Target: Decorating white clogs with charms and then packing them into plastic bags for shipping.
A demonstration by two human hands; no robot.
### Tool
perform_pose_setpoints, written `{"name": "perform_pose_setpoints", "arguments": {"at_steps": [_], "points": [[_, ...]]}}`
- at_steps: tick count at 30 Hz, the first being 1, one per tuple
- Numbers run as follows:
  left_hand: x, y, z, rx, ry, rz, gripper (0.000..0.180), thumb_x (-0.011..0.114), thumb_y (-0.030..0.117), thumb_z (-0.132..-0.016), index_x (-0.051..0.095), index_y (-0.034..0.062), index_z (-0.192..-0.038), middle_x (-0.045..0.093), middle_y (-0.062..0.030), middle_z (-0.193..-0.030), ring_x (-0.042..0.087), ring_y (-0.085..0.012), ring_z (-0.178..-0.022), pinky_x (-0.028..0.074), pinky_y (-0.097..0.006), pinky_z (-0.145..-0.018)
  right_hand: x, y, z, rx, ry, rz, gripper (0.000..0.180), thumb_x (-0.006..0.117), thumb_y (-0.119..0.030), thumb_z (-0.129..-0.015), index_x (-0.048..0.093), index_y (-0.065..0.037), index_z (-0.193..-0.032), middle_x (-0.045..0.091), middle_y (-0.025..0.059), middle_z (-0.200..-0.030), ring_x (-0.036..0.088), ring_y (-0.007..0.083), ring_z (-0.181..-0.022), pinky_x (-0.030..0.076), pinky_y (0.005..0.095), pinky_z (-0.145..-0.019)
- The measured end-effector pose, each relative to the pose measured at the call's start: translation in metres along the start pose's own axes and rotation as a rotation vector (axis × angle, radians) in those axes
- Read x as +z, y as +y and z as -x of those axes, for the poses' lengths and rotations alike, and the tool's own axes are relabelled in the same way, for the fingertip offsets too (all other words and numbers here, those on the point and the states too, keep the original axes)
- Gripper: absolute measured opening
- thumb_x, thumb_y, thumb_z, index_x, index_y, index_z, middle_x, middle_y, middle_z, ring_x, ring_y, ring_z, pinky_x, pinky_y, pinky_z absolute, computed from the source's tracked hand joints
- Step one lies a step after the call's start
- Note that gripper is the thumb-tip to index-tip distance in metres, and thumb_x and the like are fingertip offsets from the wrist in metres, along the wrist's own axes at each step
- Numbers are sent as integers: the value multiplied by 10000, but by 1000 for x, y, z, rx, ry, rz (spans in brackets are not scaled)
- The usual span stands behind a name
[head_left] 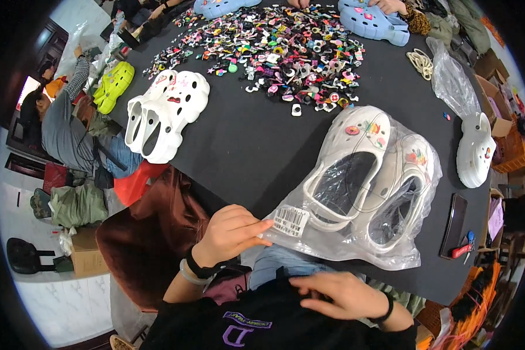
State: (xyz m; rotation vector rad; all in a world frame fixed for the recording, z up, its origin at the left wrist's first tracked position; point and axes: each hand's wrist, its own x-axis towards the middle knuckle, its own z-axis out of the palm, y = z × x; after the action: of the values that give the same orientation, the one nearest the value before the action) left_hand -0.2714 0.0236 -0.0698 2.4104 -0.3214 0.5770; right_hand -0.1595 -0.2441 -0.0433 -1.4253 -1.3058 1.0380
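Note:
A pair of white clogs (385,140) with colourful charms lies inside a clear plastic bag (385,259) near the black table's front edge. My left hand (230,230) pinches the bag's near left corner between thumb and fingers, right beside a white barcode label (290,221). Below the bag, close to my body, my right hand (344,294) hovers with its fingers stretched out and the thumb apart. Nothing shows in it, and it does not touch the bag.
A heap of small charms (280,52) covers the far table. White clogs (181,99) sit left, another white clog (476,149) right by a phone (454,224) and red-handled tool (462,252). Across the table, a person's hand (389,6) touches a blue clog (370,23).

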Motion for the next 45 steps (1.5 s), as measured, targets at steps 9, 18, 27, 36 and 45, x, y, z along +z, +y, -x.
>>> {"name": "perform_pose_setpoints", "arguments": {"at_steps": [9,18,27,36,45], "points": [[7,14,13,-25,3,10,295,727,14,-696,664,-21,-982,663,-129,-835,645,-272,-710,514,-369,-651,40,48,-61,288,129,-885,269,595,-238,-954,593,-29,-1123,544,-10,-753,488,65,-616,389,203,-538],[-2,10,11,69,42,-113,159,668,3,-697,627,-31,-846,682,-163,-1016,660,-282,-815,534,-377,-739,49,42,-96,374,215,-821,310,606,-362,-932,616,-77,-808,529,-11,-645,478,57,-590,363,195,-516],[-2,-13,15,106,161,-396,215,669,-96,-710,570,20,-861,646,-104,-900,639,-285,-813,507,-394,-708,47,54,-71,252,410,-649,312,553,-300,-962,577,-63,-760,505,-21,-634,456,72,-586,371,243,-524],[7,-22,12,-12,170,-384,190,631,-109,-758,565,28,-871,633,-100,-938,615,-284,-868,485,-395,-781,22,49,98,533,678,-370,178,664,-186,-880,627,-20,-827,603,18,-708,566,111,-637,444,275,-575],[12,-20,12,-70,154,-354,179,647,-71,-734,576,27,-865,641,-113,-938,617,-294,-832,471,-397,-755,19,52,163,344,866,-369,287,662,-163,-851,593,-8,-619,571,31,-598,524,113,-541,384,266,-515]]}}
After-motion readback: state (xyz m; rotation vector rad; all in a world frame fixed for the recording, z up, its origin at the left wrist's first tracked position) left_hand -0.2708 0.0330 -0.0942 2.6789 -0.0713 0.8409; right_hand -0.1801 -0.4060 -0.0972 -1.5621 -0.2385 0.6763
